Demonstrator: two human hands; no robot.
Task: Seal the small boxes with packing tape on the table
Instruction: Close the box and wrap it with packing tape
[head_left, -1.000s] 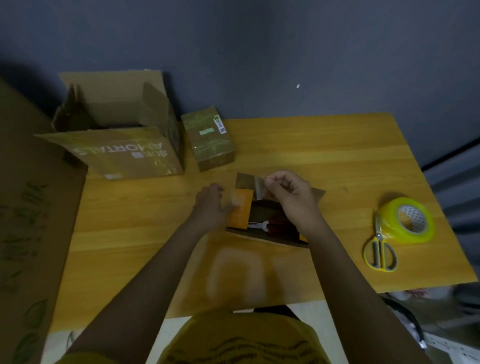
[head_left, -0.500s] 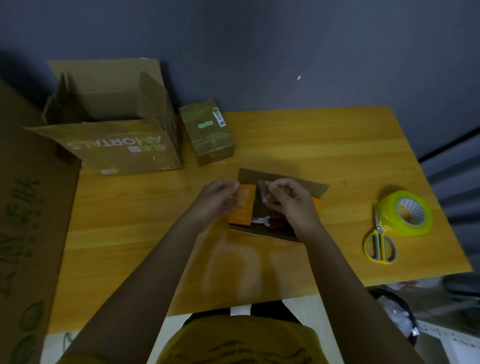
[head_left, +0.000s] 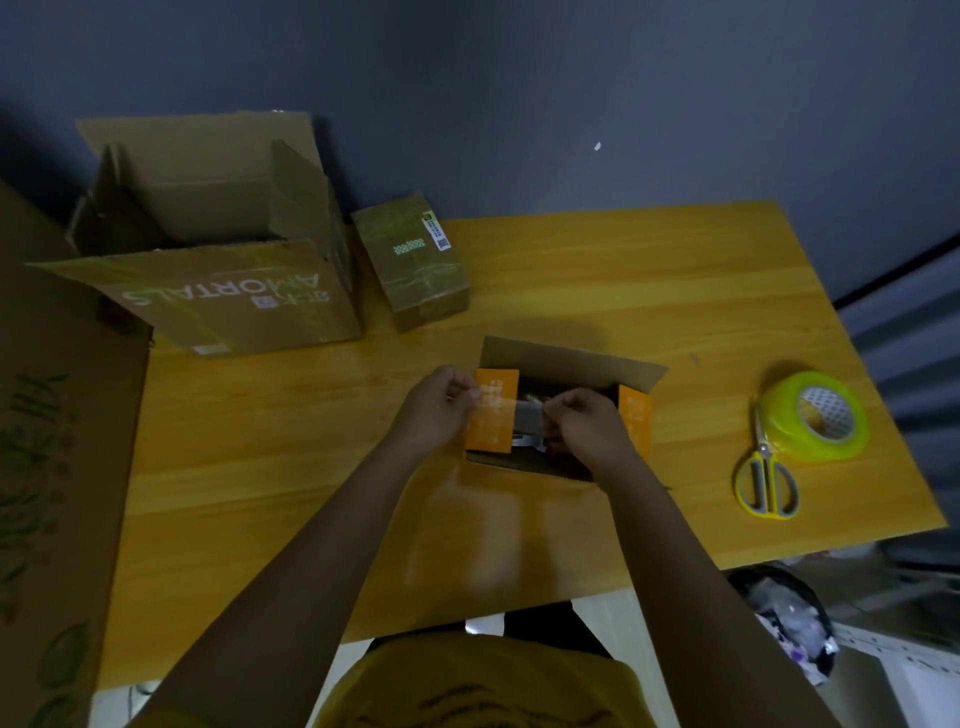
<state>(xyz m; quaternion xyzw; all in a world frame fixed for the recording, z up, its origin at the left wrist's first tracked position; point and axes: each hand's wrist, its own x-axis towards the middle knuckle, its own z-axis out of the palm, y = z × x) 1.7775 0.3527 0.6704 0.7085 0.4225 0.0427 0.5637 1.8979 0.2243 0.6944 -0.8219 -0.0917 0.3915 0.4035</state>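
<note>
Orange flaps stand open on the small box (head_left: 563, 410), which sits on the table (head_left: 597, 291) just in front of the person. The left hand (head_left: 441, 408) pinches the left flap (head_left: 491, 410) at its outer edge; the right hand (head_left: 584, 423) is curled over the middle of the opening, fingers pinched on something grey and silvery, though what exactly cannot be told. The right flap (head_left: 635, 418) is free.

The step in hand looks like closing the box, so the contents should be pushed down first so that nothing bulges. Then fold the two orange flaps in flat, bring the long brown flap (head_left: 571, 358) over, and hold the seam shut with one hand.

The tape (head_left: 813, 415) and scissors (head_left: 766, 480) lie together well to the right, untouched. A taped box (head_left: 413, 260) stands beside the big carton (head_left: 218, 260) at the back left.
</note>
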